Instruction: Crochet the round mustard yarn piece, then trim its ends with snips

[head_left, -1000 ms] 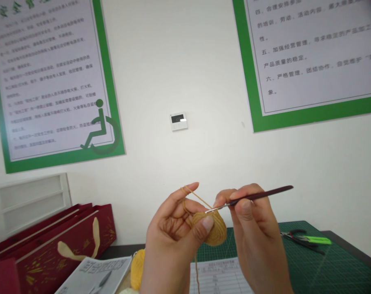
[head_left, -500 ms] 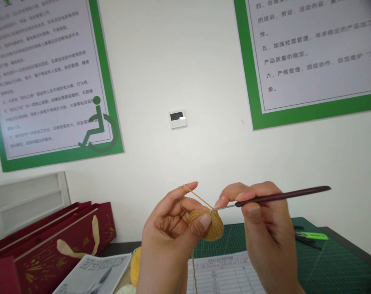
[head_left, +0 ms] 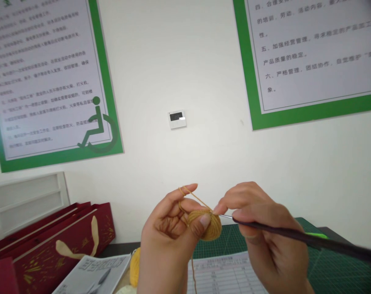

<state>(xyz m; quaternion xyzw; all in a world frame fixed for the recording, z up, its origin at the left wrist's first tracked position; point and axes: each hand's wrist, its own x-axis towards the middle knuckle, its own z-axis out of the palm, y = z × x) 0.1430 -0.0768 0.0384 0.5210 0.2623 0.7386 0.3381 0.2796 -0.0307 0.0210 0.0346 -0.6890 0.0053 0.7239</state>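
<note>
White wall (head_left: 204, 73) backs the mat's (head_left: 335, 265) far edge; your left hand (head_left: 170, 237) pinches crochet (head_left: 214, 229), your right hand (head_left: 269, 213) a hook (head_left: 296, 234).

Right poster (head_left: 314, 61): numbered Chinese items, 五 starts 加强经营管理, next line 产品质量的稳定, 六 starts 严格管理, then 团结协作. Left poster (head_left: 47, 81): green wheelchair-user sign (head_left: 97, 118) at lower right, Chinese lines mostly blurred. Red bag (head_left: 75, 237) has gold characters, booklet (head_left: 81, 273) and form sheet (head_left: 222, 269) have print, wall panel (head_left: 177, 119) has a display, all unclear.
</note>
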